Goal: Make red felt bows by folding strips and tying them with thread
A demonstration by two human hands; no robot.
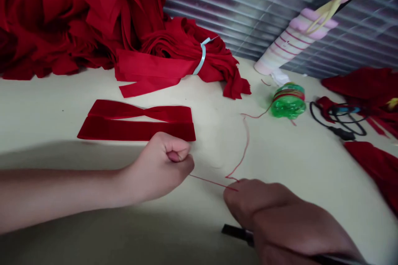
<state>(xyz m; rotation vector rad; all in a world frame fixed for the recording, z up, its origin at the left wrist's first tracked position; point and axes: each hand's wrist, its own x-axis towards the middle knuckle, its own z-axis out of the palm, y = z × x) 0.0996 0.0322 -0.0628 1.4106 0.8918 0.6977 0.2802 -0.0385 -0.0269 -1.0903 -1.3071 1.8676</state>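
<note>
My left hand point(163, 165) is closed in a fist on one end of a thin red thread point(245, 149), just in front of a folded red velvet ribbon bow point(137, 122) lying flat on the table. Fingers of my right hand point(280, 215) pinch the same thread a short way to the right, and a dark tool handle point(236, 232) sticks out beneath this hand. From there the thread curves up across the table to a green plastic spool point(288, 101).
Heaps of red fabric point(77, 20) fill the back left, with a bundle tied by a light blue band point(202, 56). A pink and white cone with yellow scissors point(298, 37) leans at the back. Black cord point(338, 120) and more red pieces point(376, 165) lie right on the cream table point(46, 99).
</note>
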